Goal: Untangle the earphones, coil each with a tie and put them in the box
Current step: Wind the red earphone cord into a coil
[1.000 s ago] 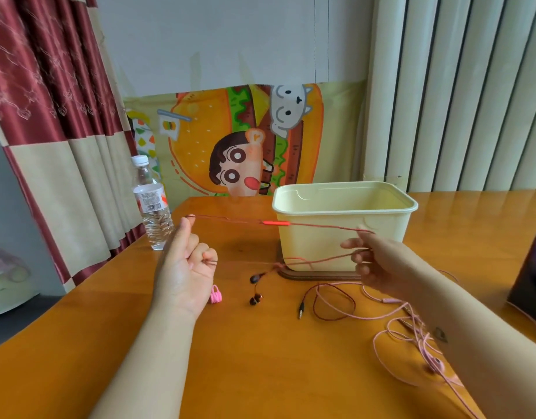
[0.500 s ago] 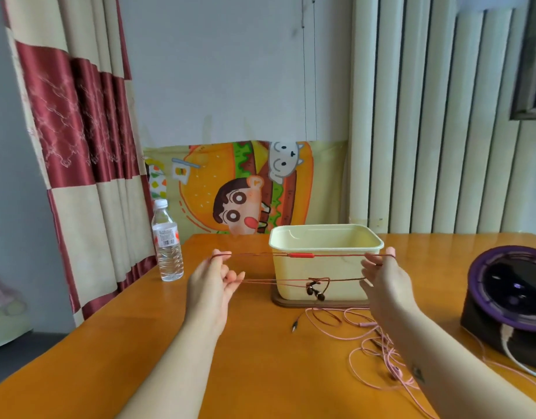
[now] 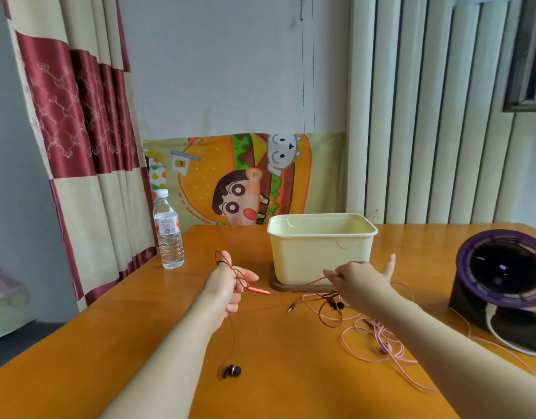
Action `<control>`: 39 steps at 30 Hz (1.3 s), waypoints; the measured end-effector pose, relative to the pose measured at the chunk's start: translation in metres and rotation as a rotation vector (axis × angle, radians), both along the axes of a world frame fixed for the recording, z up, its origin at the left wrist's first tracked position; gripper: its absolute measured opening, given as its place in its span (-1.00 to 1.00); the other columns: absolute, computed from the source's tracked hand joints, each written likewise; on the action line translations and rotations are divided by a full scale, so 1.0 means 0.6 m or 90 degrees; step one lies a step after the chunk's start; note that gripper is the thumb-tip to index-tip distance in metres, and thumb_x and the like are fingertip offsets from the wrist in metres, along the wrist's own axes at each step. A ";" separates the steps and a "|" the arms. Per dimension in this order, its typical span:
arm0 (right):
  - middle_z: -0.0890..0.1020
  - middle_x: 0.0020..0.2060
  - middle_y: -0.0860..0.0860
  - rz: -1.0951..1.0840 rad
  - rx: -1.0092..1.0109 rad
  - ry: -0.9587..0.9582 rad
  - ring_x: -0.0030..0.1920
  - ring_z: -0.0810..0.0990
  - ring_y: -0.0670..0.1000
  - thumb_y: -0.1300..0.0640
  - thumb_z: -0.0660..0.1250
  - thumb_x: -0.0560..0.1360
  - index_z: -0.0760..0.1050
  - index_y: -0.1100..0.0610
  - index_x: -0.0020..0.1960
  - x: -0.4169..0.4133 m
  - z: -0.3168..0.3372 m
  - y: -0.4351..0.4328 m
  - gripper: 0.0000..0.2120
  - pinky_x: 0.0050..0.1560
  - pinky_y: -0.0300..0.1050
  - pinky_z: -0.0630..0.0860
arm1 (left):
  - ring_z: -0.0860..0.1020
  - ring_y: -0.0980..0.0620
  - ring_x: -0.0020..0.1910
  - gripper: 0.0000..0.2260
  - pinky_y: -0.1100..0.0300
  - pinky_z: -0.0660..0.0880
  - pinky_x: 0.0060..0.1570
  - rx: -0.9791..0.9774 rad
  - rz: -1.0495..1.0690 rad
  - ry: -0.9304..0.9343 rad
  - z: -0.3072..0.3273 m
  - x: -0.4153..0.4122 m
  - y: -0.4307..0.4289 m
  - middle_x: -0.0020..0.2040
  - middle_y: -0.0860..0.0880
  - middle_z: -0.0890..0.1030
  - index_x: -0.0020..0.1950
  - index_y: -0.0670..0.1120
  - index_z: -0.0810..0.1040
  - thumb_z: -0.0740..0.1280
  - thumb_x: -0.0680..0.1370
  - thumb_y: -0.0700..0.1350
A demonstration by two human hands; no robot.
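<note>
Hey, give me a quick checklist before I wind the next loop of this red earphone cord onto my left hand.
1. Is the red cord looped round the left hand: ok.
2. Is the right hand pinching it: ok.
3. Is the red cord clear of the pink earphones: cannot tell; they overlap by the right hand.
4. Is the trailing earbud lying free on the table: ok.
5. Is a tie at hand: cannot tell; none in view.
6. Is the box open: ok.

earphones 2: red set (image 3: 259, 289), pink set (image 3: 387, 347) | box (image 3: 321, 255) 1 | water bottle (image 3: 169, 237) 1 | purple round device (image 3: 502, 285) 1 | hands 2: left hand (image 3: 230, 285), right hand (image 3: 359, 281)
</note>
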State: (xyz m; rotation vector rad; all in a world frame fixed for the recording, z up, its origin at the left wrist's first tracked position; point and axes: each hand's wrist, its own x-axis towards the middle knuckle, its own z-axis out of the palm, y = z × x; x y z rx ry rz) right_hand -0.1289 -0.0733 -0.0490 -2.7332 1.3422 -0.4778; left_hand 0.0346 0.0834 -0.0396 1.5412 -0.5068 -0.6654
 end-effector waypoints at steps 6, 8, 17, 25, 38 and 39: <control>0.57 -0.32 0.00 0.122 0.343 -0.160 -0.19 0.50 0.01 -0.16 0.16 0.57 0.55 0.11 -0.26 -0.006 0.006 -0.003 -0.57 0.16 0.06 0.38 | 0.18 0.19 -0.60 -0.46 0.32 0.12 -0.56 0.164 -0.135 -0.112 -0.019 -0.015 0.000 -0.19 -0.04 0.58 -0.02 -0.12 0.57 -0.05 0.61 0.23; 0.61 -0.27 0.06 0.163 0.484 -0.249 -0.20 0.51 0.01 -0.11 0.21 0.56 0.60 0.14 -0.25 -0.009 0.011 0.005 -0.60 0.03 -0.09 0.45 | 0.16 0.17 -0.56 -0.52 0.30 0.12 -0.51 0.238 -0.224 -0.165 -0.027 -0.031 -0.002 -0.06 -0.01 0.64 0.06 -0.05 0.57 0.01 0.60 0.26; 0.67 -0.22 0.07 0.254 0.689 -0.372 -0.22 0.63 -0.05 0.19 0.21 0.58 0.60 0.26 -0.04 -0.007 0.009 0.022 -0.79 -0.16 -0.30 0.50 | 0.54 0.27 -0.24 -0.84 0.31 0.37 -0.27 0.105 -0.322 -0.225 -0.060 -0.086 -0.032 -0.10 0.13 0.67 0.06 0.02 0.60 0.34 0.54 0.03; 0.67 -0.03 0.00 0.199 0.543 -0.426 -0.04 0.64 -0.07 0.14 0.40 0.48 0.45 0.04 0.20 0.001 0.000 0.013 -0.69 -0.24 -0.33 0.42 | 0.25 0.17 -0.52 -0.84 0.26 0.21 -0.45 0.018 -0.222 -0.100 -0.084 -0.059 -0.059 -0.13 -0.02 0.64 0.05 -0.03 0.63 0.24 0.61 -0.10; 0.70 -0.08 0.07 0.286 0.472 -0.382 -0.08 0.61 -0.04 0.06 0.37 0.51 0.65 0.05 0.05 0.046 -0.045 -0.021 -0.84 0.09 -0.13 0.55 | 0.52 -0.07 -0.27 -0.82 0.22 0.27 -0.41 -0.003 -0.099 -0.088 -0.097 -0.022 -0.122 0.26 -0.36 0.42 0.15 -0.10 0.57 0.28 0.59 -0.09; 0.69 -0.06 0.10 0.300 0.517 -0.394 -0.08 0.60 -0.03 0.07 0.37 0.50 0.64 0.06 0.08 0.049 -0.047 -0.024 -0.82 0.10 -0.13 0.55 | 0.56 -0.09 -0.20 -0.78 0.23 0.28 -0.41 -0.001 -0.107 -0.081 -0.099 -0.019 -0.126 0.27 -0.35 0.40 0.19 -0.10 0.56 0.29 0.59 -0.07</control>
